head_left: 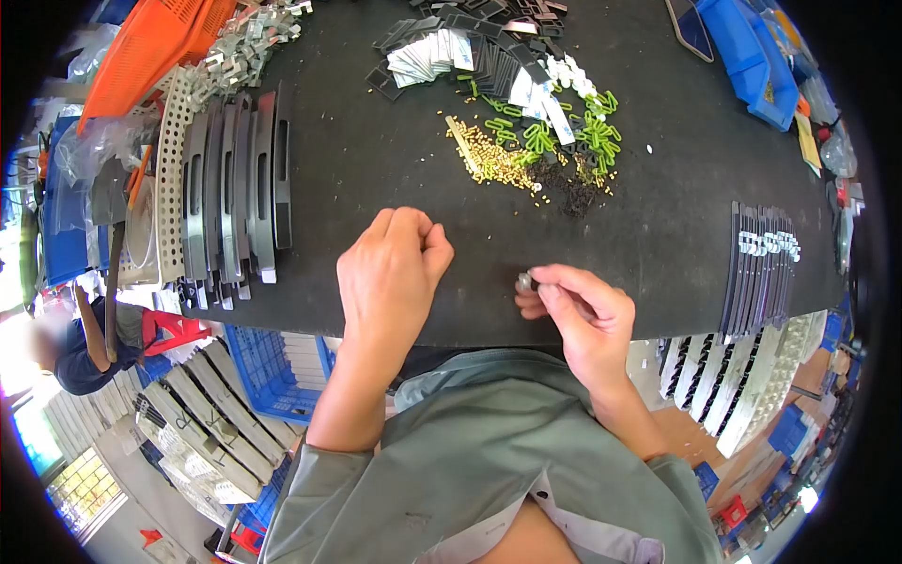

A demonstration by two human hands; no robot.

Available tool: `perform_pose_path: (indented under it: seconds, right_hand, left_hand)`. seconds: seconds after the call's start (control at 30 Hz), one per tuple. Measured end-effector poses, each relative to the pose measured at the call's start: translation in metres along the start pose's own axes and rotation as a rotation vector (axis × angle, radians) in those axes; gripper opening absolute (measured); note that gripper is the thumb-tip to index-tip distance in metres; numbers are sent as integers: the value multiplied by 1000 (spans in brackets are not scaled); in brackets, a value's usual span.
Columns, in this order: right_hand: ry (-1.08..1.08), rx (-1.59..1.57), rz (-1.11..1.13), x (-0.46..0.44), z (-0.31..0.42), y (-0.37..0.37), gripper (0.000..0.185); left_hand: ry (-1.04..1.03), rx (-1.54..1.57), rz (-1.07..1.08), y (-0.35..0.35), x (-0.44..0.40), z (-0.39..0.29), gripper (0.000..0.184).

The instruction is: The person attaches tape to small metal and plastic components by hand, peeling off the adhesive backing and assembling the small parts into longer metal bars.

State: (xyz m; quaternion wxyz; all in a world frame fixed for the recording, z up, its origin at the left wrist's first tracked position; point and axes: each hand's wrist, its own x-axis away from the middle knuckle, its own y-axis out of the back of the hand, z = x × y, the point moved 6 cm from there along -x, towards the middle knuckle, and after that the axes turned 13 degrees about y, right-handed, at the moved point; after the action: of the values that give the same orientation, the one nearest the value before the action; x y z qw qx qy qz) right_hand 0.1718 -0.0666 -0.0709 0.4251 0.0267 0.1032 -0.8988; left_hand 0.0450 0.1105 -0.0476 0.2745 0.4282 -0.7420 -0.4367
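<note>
My left hand [393,263] is closed in a loose fist above the black table [329,160], with its knuckles up; whatever it may hold is hidden. To its right, near the table's front edge, my right hand [587,315] pinches a small shiny piece [524,282] between thumb and fingers. Beyond both hands lie a heap of small brass pieces [498,162], green loops [601,136] and tiny dark screws [575,199]. Behind them are white strips [434,56] and black flat parts [498,70].
Long dark bars [230,179] stand in a row at the left, near metal brackets [249,47] and an orange basket [150,47]. Thin strips [756,282] lie at the right, below a blue bin [756,75]. A co-worker [80,348] is at the far left.
</note>
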Motion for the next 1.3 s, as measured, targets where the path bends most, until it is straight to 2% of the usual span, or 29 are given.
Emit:
perform_pose_path:
  seconds: [0.03, 0.07, 0.1, 0.13, 0.17, 0.2, 0.23, 0.33, 0.57, 0.63, 0.7, 0.77, 0.83, 0.97, 1.1, 1.17, 1.3]
  right_hand:
    - [-129, -96, -30, 10, 1, 1, 18]
    - [-257, -194, -62, 21, 0, 2, 20]
    - [-257, -200, -63, 27, 3, 4, 20]
    - [-314, -223, -68, 36, 2, 6, 22]
    - [-373, -243, -80, 44, 0, 8, 24]
    - [-349, -224, -65, 48, 0, 10, 25]
    - [-351, -223, -78, 51, -2, 12, 25]
    - [-361, -197, -133, 54, -6, 15, 25]
    - [-403, -202, -191, 54, -7, 19, 26]
    - [-399, -283, -202, 56, -10, 17, 27]
    - [-394, -291, -210, 58, -12, 17, 28]
    - [-396, -288, -215, 57, -12, 16, 28]
    - [-392, -297, -219, 57, -12, 15, 27]
    - [-364, -340, -237, 56, -12, 15, 26]
    - [-365, -333, -242, 58, -14, 14, 27]
    - [-346, -287, -241, 57, -12, 14, 27]
    - [-396, -312, -284, 56, -11, 14, 27]
  left_hand:
    - [4, -3, -1, 6, -3, -2, 15]
    - [118, 80, 110, 11, -7, 2, 13]
    - [229, 164, 221, 11, -10, 7, 12]
    - [223, 158, 225, 14, -9, 8, 12]
    - [225, 308, 199, 19, -4, 9, 11]
    - [230, 460, 175, 23, 0, 10, 10]
    - [225, 458, 187, 19, 4, 12, 10]
    - [43, 259, 165, 11, 13, 6, 12]
    - [-143, 78, 167, 5, 10, -7, 9]
    - [-279, -41, 143, 1, 15, -16, 9]
    - [-349, 17, 191, -6, 26, -27, 11]
    - [-435, 256, 296, -18, 47, -51, 15]
    - [-525, 342, 332, -30, 62, -65, 18]
    - [-621, 233, 315, -36, 66, -71, 27]
    - [-674, 185, 308, -27, 65, -74, 28]
    - [-768, 165, 216, -21, 68, -76, 29]
    - [-704, 243, 263, -23, 68, -70, 26]
